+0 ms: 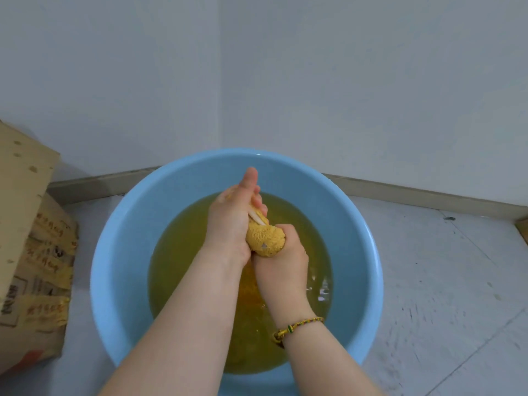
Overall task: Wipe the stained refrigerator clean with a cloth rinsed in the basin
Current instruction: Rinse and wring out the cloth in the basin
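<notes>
A round blue basin (120, 252) is found on the floor (428, 281), set close into the corner where two pale walls (343, 81) meet, with a skirting strip (428, 192) running behind it. The basin is filled to roughly half its depth with yellow-tinted water (303, 224). A yellow cloth (265, 238) is held above the water, over the middle of the basin, bunched into a tight roll. Its far end is enclosed by the left hand (228, 224), whose fingers are curled round it and whose thumb is extended towards the far rim. Its near end is gripped by the right hand (283, 264), closed firmly round the roll, so that only the middle of the cloth is exposed between the two hands. A braided bracelet (300, 325) is worn on the right wrist. Ripples are noted on the water near the right rim. A printed cardboard box (28, 224) is seen on the floor just beside the basin's left edge.
</notes>
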Available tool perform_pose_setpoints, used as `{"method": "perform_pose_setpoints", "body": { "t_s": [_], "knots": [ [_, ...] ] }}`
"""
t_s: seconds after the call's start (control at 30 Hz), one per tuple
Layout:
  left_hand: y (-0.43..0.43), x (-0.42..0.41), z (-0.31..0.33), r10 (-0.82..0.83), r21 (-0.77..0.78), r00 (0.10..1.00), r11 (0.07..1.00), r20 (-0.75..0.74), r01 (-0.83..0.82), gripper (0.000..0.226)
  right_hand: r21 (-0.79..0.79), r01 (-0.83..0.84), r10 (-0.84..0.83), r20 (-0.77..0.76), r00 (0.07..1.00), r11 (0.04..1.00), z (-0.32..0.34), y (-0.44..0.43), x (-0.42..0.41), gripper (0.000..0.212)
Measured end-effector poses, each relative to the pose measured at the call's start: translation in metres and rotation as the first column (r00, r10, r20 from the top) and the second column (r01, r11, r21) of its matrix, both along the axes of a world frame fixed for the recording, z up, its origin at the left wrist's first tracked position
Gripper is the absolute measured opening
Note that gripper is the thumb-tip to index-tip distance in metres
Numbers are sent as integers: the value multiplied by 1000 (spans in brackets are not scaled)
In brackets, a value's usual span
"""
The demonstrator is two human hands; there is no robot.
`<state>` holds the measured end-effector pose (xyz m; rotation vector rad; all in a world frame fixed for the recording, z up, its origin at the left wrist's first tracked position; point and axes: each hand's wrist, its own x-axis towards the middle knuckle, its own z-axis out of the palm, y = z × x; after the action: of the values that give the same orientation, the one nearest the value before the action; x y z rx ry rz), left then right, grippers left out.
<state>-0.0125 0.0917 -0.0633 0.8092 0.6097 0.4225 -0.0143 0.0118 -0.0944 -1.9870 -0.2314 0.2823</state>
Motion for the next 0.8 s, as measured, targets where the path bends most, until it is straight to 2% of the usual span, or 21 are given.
{"method": "perform_pose_setpoints", "body": {
  "t_s": [0.13, 0.33, 0.47, 0.5, 0.57, 0.63, 0.67, 0.73, 0.77, 0.8],
  "knots": [
    [1, 3, 0, -58, 81, 998, 995, -22, 59, 54, -76, -136, 130, -88, 988, 988, -2, 4, 5, 31],
    [3, 4, -3, -130, 64, 988, 990, 80, 125, 57, 161, -223, 269, -373, 888, 961, 3, -6, 10, 37],
    [-2, 0, -3, -239, 124, 966, 966, 100, 226, 55, 206, -301, 365, -522, 771, 931, -2, -14, 10, 17],
    [-2, -1, -3, -286, 131, 953, 953, 104, 272, 53, 206, -307, 370, -525, 767, 929, -2, -16, 11, 14],
    [3, -4, 2, -388, 83, 908, 922, 161, 379, 48, 149, -331, 362, -411, 836, 932, -2, -18, 15, 20],
    [8, -7, 6, -400, -53, 881, 904, 252, 425, 45, -36, -352, 345, -130, 930, 935, 2, -21, 23, 20],
    [7, -8, 7, -377, -131, 883, 896, 281, 424, 41, -159, -337, 342, 9, 939, 928, 4, -23, 27, 17],
    [3, -12, 5, -343, -242, 895, 878, 285, 413, 31, -393, -252, 371, 264, 890, 884, 9, -31, 34, 14],
    [1, -14, 0, -355, -262, 902, 872, 247, 414, 40, -468, -166, 398, 456, 796, 868, 8, -36, 41, 13],
    [1, -18, -3, -407, -261, 892, 855, 197, 447, 53, -481, -106, 423, 619, 662, 870, 6, -41, 47, 11]
  ]
}}
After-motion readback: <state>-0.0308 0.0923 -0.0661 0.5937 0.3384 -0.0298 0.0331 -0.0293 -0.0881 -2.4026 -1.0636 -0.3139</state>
